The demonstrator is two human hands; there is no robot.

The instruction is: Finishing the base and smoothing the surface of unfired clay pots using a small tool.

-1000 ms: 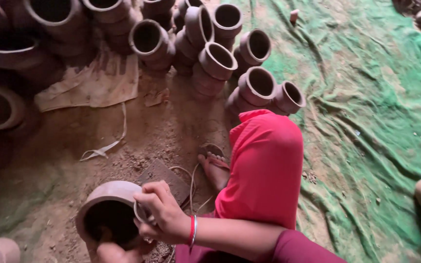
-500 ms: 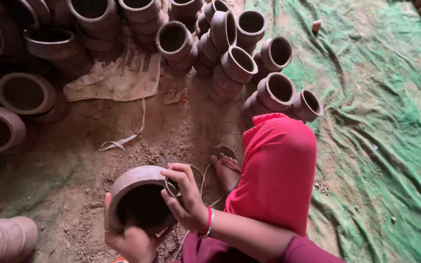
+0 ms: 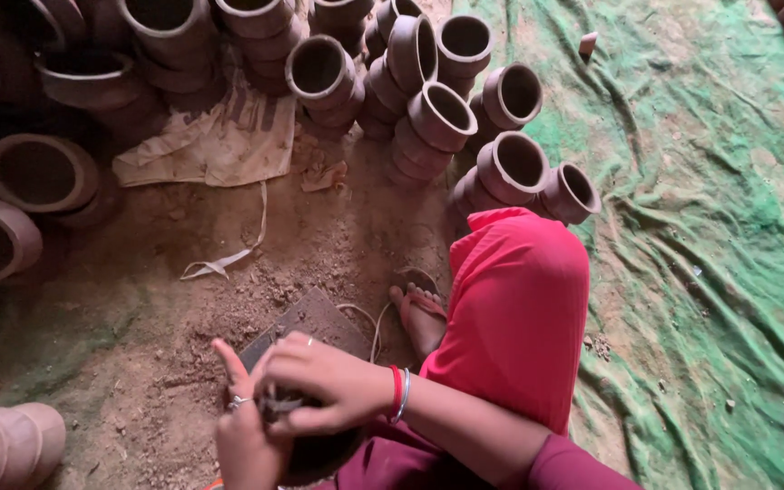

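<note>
Brown earth covers the ground where a person squats, one knee under bright red cloth and a sandalled foot planted beside a flat dark board. Low in the view, both hands meet over a dark clay pot, which sits right against the person's lap and is mostly hidden by them. The right hand, with red and silver bangles at the wrist, lies curled over the pot's top, its fingers bent down around something small and dark at the rim; what it pinches cannot be made out. The left hand comes up from below and grips the pot's near side, a ring on one finger and the forefinger sticking straight up. Beyond the board a strip of pale cloth trails across the dirt toward a crumpled tan sack. Stacked clay pots crowd the top and left of the scene, many lying on their sides with mouths open. A wrinkled green tarpaulin spreads over the ground on the right.
</note>
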